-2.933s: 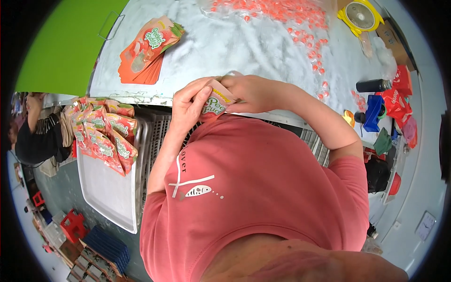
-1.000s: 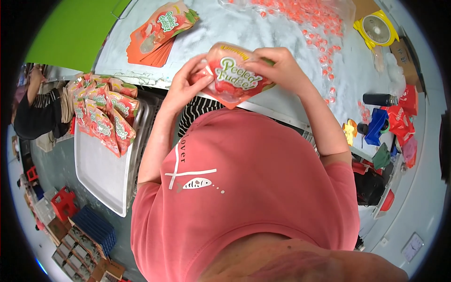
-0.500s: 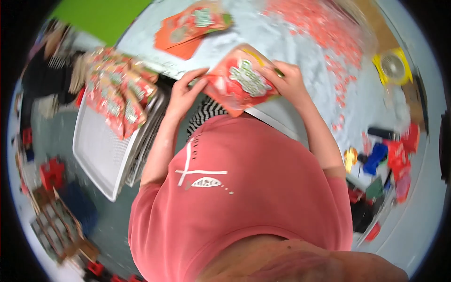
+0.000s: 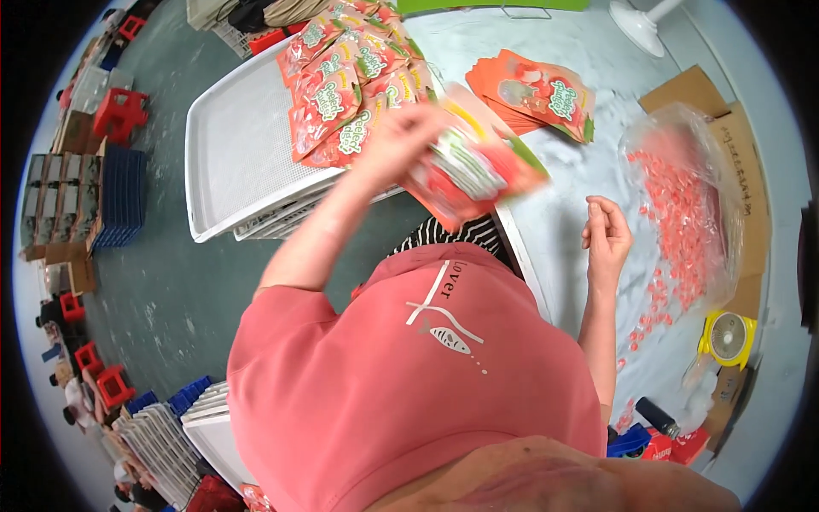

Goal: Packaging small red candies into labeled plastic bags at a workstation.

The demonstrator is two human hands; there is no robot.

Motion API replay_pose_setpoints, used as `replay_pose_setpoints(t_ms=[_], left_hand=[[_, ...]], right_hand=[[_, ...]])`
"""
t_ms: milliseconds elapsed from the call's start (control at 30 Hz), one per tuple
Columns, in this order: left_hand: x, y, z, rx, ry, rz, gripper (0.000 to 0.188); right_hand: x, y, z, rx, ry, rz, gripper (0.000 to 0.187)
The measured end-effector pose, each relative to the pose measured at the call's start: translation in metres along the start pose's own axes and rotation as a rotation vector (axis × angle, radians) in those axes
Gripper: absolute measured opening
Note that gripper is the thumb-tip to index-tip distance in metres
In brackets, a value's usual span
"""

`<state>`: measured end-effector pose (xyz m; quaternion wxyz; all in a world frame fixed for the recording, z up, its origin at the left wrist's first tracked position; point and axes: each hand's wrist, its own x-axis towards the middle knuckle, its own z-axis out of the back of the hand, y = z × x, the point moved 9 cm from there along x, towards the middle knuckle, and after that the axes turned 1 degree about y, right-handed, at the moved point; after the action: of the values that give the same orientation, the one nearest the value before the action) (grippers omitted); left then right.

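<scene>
My left hand (image 4: 401, 143) pinches the upper left edge of a red and orange candy pouch (image 4: 471, 171), blurred by motion, held over the gap between tray and table. Beyond that hand, several similar filled pouches (image 4: 343, 94) are heaped on a white mesh tray (image 4: 243, 128). My right hand (image 4: 607, 235) is off the pouch, above the table (image 4: 559, 183), with fingers loosely bent and nothing visible in them. A fanned stack of flat pouches (image 4: 536, 92) lies at the table's far side. Small red wrapped candies (image 4: 674, 213) spill from a clear plastic bag (image 4: 725, 230) to the right.
A cardboard sheet (image 4: 749, 205) lies under the clear bag. A yellow fan (image 4: 728, 335) and a dark cylindrical item (image 4: 657, 416) sit at the right. More trays are stacked under the white one. Red stools (image 4: 119, 115) and blue crates (image 4: 124, 196) stand on the floor at the left.
Both hands were on the pouch; my right hand has let go and moved right. My left hand has carried the pouch toward the tray. The view has turned leftward.
</scene>
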<state>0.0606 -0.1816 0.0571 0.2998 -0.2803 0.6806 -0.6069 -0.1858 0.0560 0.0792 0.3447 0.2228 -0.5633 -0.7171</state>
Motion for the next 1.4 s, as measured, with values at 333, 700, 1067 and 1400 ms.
replay_pose_setpoints(t_ms=[333, 700, 1067, 1400], left_hand=[[0.086, -0.021, 0.296, 0.360, -0.288, 0.048, 0.027], [0.122, 0.098, 0.340, 0.792, -0.596, -0.264, 0.063], [0.065, 0.111, 0.332, 1.118, -0.901, -0.215, 0.060], [0.116, 0.154, 0.366, 0.753, -0.638, 0.003, 0.063]], right_hand=[[-0.030, -0.084, -0.033, 0.033, 0.183, -0.280, 0.015], [-0.067, -0.115, -0.036, 0.060, 0.145, -0.420, 0.016], [-0.071, -0.124, -0.040, 0.106, 0.177, -0.441, 0.017], [-0.070, -0.124, -0.040, 0.116, 0.139, -0.442, 0.016]])
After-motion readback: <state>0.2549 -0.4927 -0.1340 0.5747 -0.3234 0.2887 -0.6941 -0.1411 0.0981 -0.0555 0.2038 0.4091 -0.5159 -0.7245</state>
